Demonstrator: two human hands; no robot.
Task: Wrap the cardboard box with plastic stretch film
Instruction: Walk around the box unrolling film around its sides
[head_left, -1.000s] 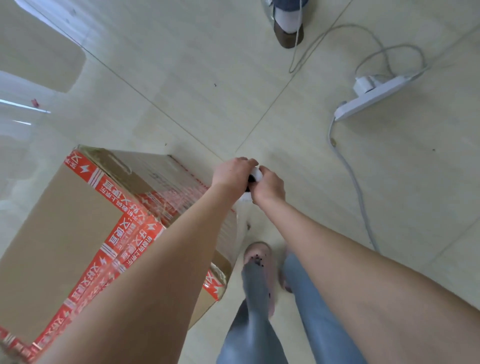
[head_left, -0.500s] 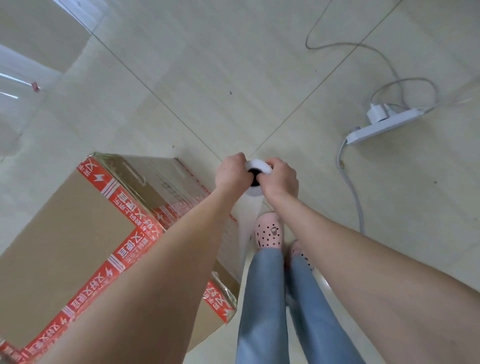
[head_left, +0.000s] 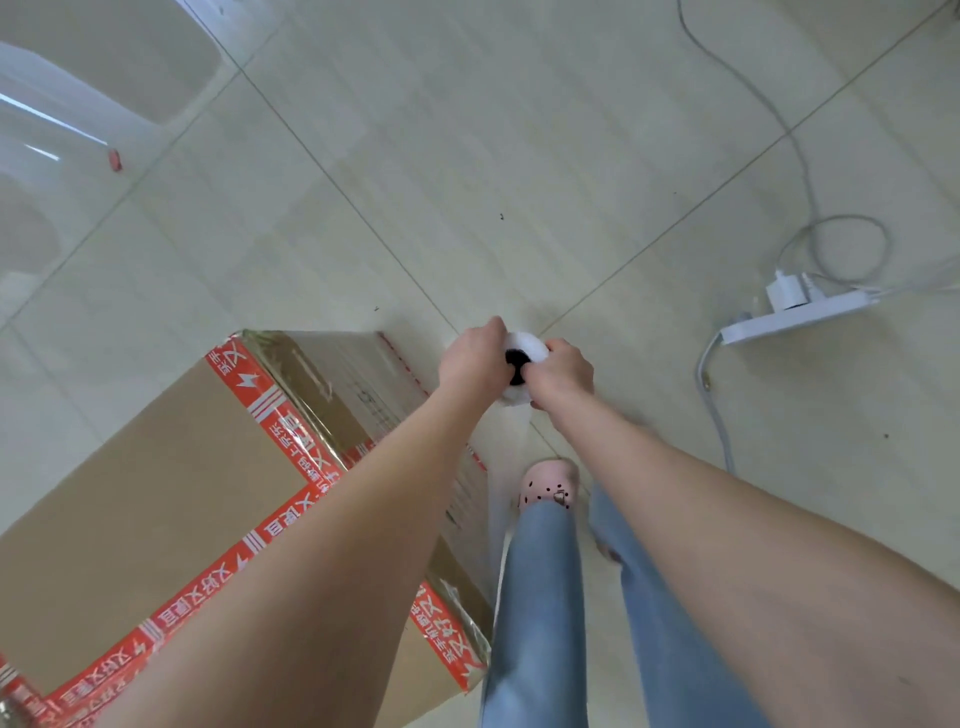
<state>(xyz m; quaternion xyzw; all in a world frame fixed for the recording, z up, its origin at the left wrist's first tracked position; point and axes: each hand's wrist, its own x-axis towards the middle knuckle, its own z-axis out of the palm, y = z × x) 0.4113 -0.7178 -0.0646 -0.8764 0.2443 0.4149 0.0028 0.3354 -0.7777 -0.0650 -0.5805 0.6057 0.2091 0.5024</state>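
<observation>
Pale, glossy floor tiles (head_left: 467, 130) with thin dark joints fill the view, seen from above by a standing person. Nearest the camera are two legs in blue jeans (head_left: 540, 597), and a pink clog (head_left: 548, 486) dotted with holes shows on the foot ahead of them.

Just left of the legs, a large cardboard box (head_left: 156, 509) sits on the floor, its edges sealed with red tape printed in white characters. The side of the box facing the legs looks shiny. The left forearm reaches out across its near right corner.

Both arms stretch forward, and the hands meet beyond and to the right of the box, above the floor. The left hand (head_left: 470, 361) and right hand (head_left: 563, 371) each curl round one side of a white roll of stretch film (head_left: 530, 345). The hands are close together with only the roll between them. The roll stands upright with its dark core hole facing the camera. A translucent sheet of film (head_left: 498, 499) hangs down from the roll toward the box's right side.

Further off to the right, a white power strip (head_left: 795, 317) lies on the tiles with a charger (head_left: 784, 293) plugged in. A grey cable (head_left: 717, 415) runs from it toward the camera. Far left, a small red object (head_left: 114, 158) lies on the floor.
</observation>
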